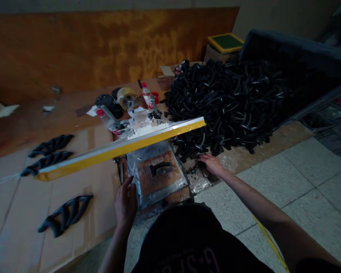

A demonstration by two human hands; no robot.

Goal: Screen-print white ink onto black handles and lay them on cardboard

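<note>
My left hand (126, 200) is beside the left edge of a plastic-wrapped board (159, 192), fingers loosely bent and apart, with nothing visible in them. On the board's brown surface lies one curved black handle (162, 165). At the near edge of a large heap of black handles (227, 102), my right hand (211, 165) has its fingertips closed on a dark handle (195, 156); the grip is dim and partly hidden. Small dark fittings (193, 170) lie on the plastic just below that hand.
A yellow-edged bar (125, 148) crosses above the work area. Rows of black handles (66, 215) rest on cardboard (102, 204) at left. Behind are a bottle (147, 94), a tape roll (127, 93) and a toggle clamp (155, 108). A tipped dark crate (295, 49) stands at right.
</note>
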